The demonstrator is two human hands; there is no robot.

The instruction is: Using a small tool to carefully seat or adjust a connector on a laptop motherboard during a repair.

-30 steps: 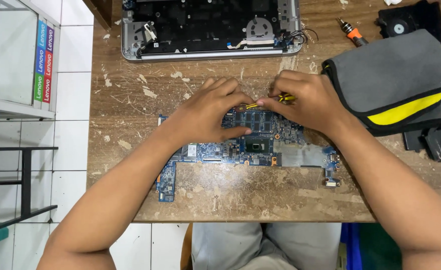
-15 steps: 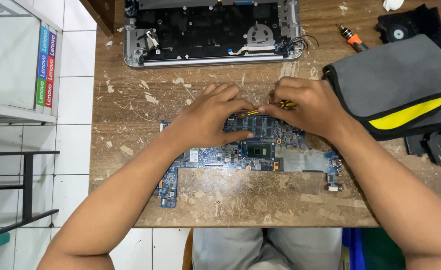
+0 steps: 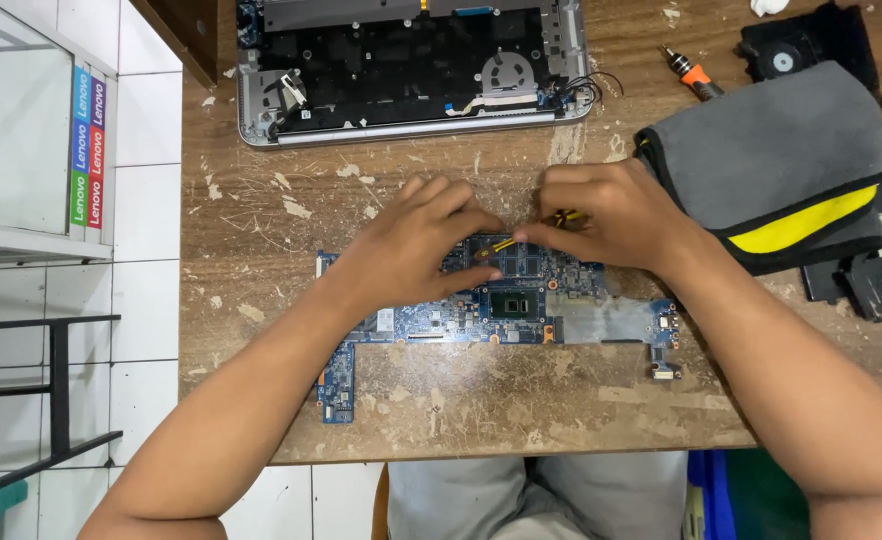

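A blue laptop motherboard lies flat on the worn wooden table. My left hand rests on its left-middle part, fingers pressing the board near a memory module. My right hand grips a thin yellow-and-black tool, whose tip meets the board just beside my left fingertips. A dark square chip sits exposed below both hands.
An opened silver laptop base lies at the table's far edge. A grey and yellow pouch sits on the right, an orange-handled screwdriver behind it, and black fans beside it. A glass cabinet stands left.
The view has shifted slightly; both hands stay on the board at the same spot, with only small finger movements around the tool tip.
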